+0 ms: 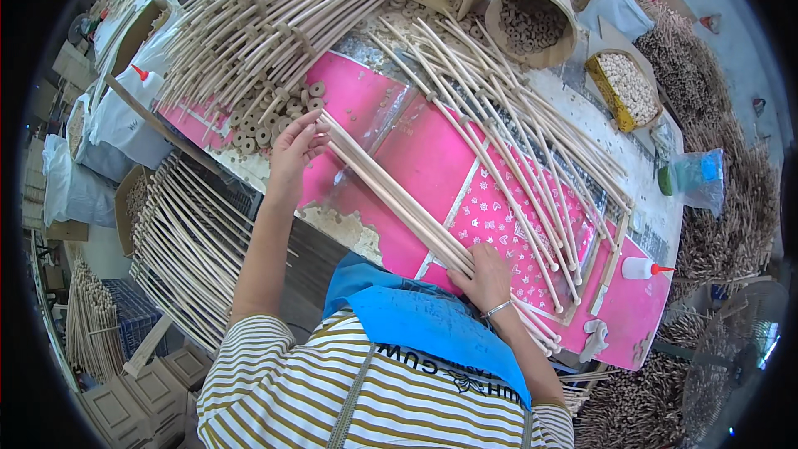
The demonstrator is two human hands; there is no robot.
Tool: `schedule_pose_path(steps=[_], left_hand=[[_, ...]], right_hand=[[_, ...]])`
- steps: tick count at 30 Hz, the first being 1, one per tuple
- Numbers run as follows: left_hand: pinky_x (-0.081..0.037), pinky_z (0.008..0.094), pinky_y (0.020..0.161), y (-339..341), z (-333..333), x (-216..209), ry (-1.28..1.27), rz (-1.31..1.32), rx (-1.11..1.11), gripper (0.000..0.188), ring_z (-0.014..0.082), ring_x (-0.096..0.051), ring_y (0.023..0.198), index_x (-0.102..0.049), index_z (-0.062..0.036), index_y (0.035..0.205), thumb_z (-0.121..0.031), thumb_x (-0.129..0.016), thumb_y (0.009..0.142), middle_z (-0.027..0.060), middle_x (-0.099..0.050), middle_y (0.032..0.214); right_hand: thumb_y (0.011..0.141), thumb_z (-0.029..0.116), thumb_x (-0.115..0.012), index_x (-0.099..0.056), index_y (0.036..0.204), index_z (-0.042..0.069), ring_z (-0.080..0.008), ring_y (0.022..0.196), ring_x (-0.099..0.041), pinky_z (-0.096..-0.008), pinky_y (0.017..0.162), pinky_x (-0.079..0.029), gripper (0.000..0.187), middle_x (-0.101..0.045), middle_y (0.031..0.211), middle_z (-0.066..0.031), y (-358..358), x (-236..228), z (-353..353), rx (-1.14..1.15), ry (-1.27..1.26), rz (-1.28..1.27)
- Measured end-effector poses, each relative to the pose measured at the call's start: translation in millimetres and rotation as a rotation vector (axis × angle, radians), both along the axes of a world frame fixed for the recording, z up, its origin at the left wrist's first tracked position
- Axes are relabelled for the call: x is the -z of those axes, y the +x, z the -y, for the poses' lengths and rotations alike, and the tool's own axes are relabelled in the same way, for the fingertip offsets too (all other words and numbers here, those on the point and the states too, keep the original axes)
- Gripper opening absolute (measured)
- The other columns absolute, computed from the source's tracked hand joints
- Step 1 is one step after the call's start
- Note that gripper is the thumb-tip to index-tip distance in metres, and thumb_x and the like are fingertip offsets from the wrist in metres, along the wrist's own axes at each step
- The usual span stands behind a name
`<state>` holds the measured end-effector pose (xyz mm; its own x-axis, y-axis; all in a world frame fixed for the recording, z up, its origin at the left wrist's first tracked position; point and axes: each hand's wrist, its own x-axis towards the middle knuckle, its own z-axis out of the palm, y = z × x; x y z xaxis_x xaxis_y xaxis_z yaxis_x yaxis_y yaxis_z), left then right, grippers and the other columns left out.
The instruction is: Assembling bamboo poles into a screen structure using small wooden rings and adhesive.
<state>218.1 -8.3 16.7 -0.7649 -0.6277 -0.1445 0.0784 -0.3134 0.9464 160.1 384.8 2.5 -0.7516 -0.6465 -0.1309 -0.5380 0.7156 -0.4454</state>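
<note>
A bundle of several pale wooden rods (396,192) slants across the pink tabletop in front of me. My right hand (485,278) is wrapped round its lower right part. Past that hand, small rounded knobs (546,339) show at the rods' near ends. At the bundle's upper left end is my left hand (297,145), its fingers loosely curved and apart beside the rod tips. Whether those fingers touch the tips is hard to tell. Just beyond the left hand lies a heap of brown wooden rings (264,121).
More knobbed rods (517,168) lie across the right of the pink table (416,143). A large rod stack (274,21) fills the far left. Behind stand a round tub of rings (532,21) and a yellow container of pale beads (623,90). A red-tipped white bottle (642,268) lies at right.
</note>
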Motion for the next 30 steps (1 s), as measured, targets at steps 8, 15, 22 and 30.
schedule_pose_path(steps=[8,15,22,30], left_hand=[[-0.052,0.0191,0.074,-3,23,19,-0.080,-0.104,-0.085,0.030,0.0047,-0.064,0.084,-0.061,-0.0047,0.132,-0.013,-0.053,0.104,0.0018,-0.071,0.102],[-0.050,0.0192,0.071,2,43,28,-0.111,-0.170,-0.301,0.027,0.0052,-0.062,0.081,-0.065,-0.0038,0.125,-0.018,-0.052,0.106,0.0016,-0.071,0.096],[-0.052,0.0222,0.075,-74,28,-4,-0.220,-0.228,-0.152,0.027,0.0057,-0.062,0.082,-0.065,-0.0042,0.126,-0.017,-0.053,0.105,0.0006,-0.070,0.095],[-0.053,0.0274,0.078,-323,-63,5,-0.564,-0.236,0.436,0.036,0.0135,-0.066,0.086,-0.063,-0.0046,0.129,-0.017,-0.064,0.096,0.0067,-0.069,0.099]], right_hand=[[0.068,0.023,-0.080,-0.057,0.097,0.003,-0.0368,0.089,-0.064,-0.0488,0.072,-0.052,0.042,-0.063,0.092,-0.0172,10,3,3,0.015,0.035,-0.067],[0.073,0.024,-0.072,-0.060,0.092,0.004,-0.0402,0.078,-0.065,-0.0517,0.066,-0.049,0.030,-0.065,0.082,-0.0193,-6,-23,-23,-0.012,0.060,0.064],[0.088,0.015,-0.070,-0.062,0.109,0.002,-0.0183,0.073,-0.067,-0.0341,0.066,-0.052,0.026,-0.067,0.081,-0.0099,-13,-76,-67,0.197,-0.271,0.556],[0.096,0.017,-0.066,-0.054,0.113,0.001,-0.0128,0.061,-0.061,-0.0255,0.053,-0.049,0.027,-0.064,0.079,-0.0063,5,-71,-107,0.810,-0.785,0.772]])
